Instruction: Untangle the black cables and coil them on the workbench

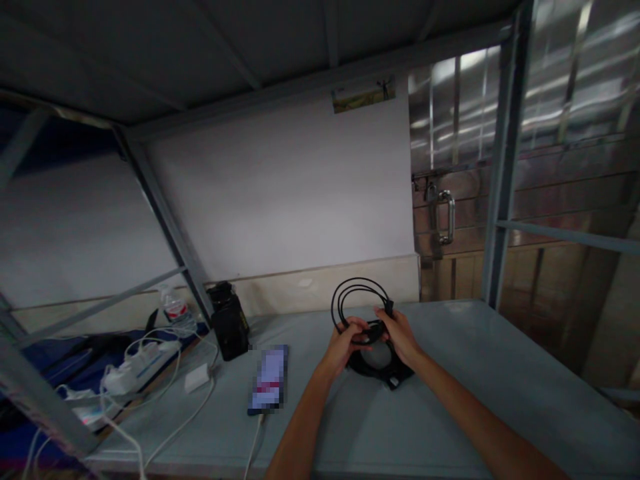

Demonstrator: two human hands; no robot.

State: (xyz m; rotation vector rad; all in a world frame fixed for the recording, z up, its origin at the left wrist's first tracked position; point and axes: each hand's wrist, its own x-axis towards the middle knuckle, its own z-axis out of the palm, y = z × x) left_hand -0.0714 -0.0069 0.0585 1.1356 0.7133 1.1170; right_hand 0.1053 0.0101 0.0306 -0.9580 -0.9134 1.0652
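Several loops of a thin black cable (356, 280) stand up between my two hands, above the grey bed board. My left hand (350, 339) pinches the cable on the left side of the loops. On the right, my right hand (397, 330) is closed around the same cable, with a thick black end piece (389, 307) sticking up by its fingers. Below both hands a black ring-shaped thing (367, 373) lies on the board, partly covered by them; a small pale tag (395, 382) shows at its front. I cannot make out what the ring is.
A phone (270, 379) with a white cable lies left of my hands. Behind it stands a black bag (229, 327). A white charger (197, 378), power strip (145, 367) and plastic bottle (176, 308) are further left. Metal bed posts (501, 167) frame the board (465, 373).
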